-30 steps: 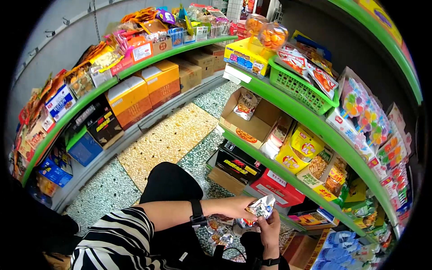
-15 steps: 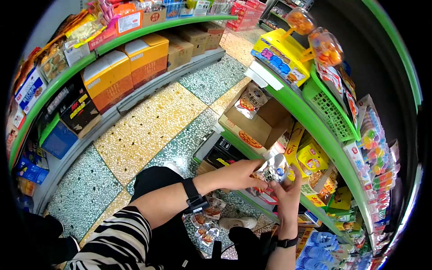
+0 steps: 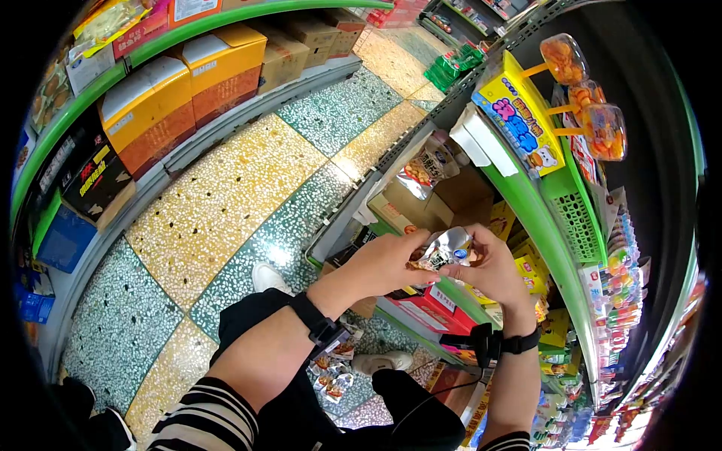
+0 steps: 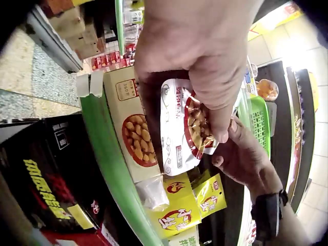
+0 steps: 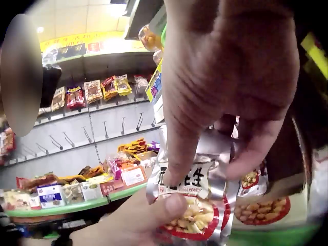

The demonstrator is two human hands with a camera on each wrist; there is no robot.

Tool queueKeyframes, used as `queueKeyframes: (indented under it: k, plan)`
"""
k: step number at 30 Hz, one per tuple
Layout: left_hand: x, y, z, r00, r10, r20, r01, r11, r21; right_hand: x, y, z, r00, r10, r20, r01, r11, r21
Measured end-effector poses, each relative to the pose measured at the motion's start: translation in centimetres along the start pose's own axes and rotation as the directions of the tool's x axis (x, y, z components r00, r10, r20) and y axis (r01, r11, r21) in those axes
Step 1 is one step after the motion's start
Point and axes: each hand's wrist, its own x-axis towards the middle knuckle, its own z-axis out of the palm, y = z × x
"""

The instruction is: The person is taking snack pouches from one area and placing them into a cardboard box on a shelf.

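Note:
Both hands hold a silver packet of peanuts (image 3: 449,250) in front of the lower shelves. The left hand (image 3: 383,261) grips one end, its thumb lying over the peanut picture in the left wrist view. At the other end, the right hand (image 3: 496,269) pinches the foil between thumb and fingers. In the right wrist view, Chinese lettering and a red-rimmed peanut picture show on the packet (image 5: 192,212), and another silver edge overlaps beside it. Just beyond the hands is an open carton (image 3: 395,207), with a similar packet (image 3: 427,171) standing in it.
Several peanut packets (image 3: 331,381) lie on the floor between the shoes. The green shelf edge (image 3: 519,192) runs above the carton, with a yellow candy box (image 3: 515,113) and green basket (image 3: 575,210) on it. Yellow snack bags (image 4: 179,205) sit beside the carton. Orange boxes (image 3: 226,71) line the opposite shelf.
Both hands have risen with the peanut packet from low near the knees to just in front of the open carton. The head view has turned, bringing more aisle floor into sight.

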Motion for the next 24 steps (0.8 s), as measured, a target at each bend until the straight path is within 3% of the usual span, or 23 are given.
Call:
queueKeyframes:
  k: [4,7,10,11,12,14,16,18,24]
  plan:
    - [0.6,-0.5,-0.2,0.999,-0.013,-0.041,0.015,0.999,0.053,1.6,-2.0,-0.4,0.995,0.059,0.078,-0.041,0.975,-0.217]
    - [0.9,-0.5,-0.4,0.994,-0.013,-0.107,0.017,0.999,0.037,2.5,-1.8,-0.8,0.992,0.087,0.091,-0.064,0.973,-0.224]
    - [1.1,-2.0,0.7,0.969,0.025,-0.247,-0.017,0.999,0.033,2.8,-0.5,-1.4,1.0,0.022,-0.014,-0.021,0.998,0.063]
    - [1.2,-2.5,1.0,0.956,0.028,-0.292,-0.01,0.998,0.064,2.8,-0.4,-1.9,0.991,0.129,-0.04,-0.121,0.98,0.157]
    - [1.2,-2.9,1.2,0.942,0.032,-0.335,0.0,0.995,0.097,2.8,0.5,-2.9,0.972,0.221,-0.08,-0.21,0.969,0.126]
    - [1.0,-2.8,1.1,0.941,-0.026,-0.338,0.059,0.994,0.087,3.2,2.4,-3.7,0.954,0.143,-0.262,-0.155,0.988,-0.025]
    - [0.9,-2.4,0.9,0.942,-0.053,-0.331,0.092,0.99,0.104,3.8,3.0,-4.3,0.907,0.373,-0.197,-0.364,0.928,0.084]
    - [1.0,-2.2,0.8,0.948,-0.047,-0.314,0.098,0.984,0.149,4.4,3.2,-4.5,0.875,0.44,-0.201,-0.436,0.898,0.068]
    - [0.9,-2.0,1.5,0.977,-0.031,-0.212,0.078,0.974,0.215,5.5,2.1,-2.7,0.906,0.254,-0.338,-0.304,0.947,-0.102]
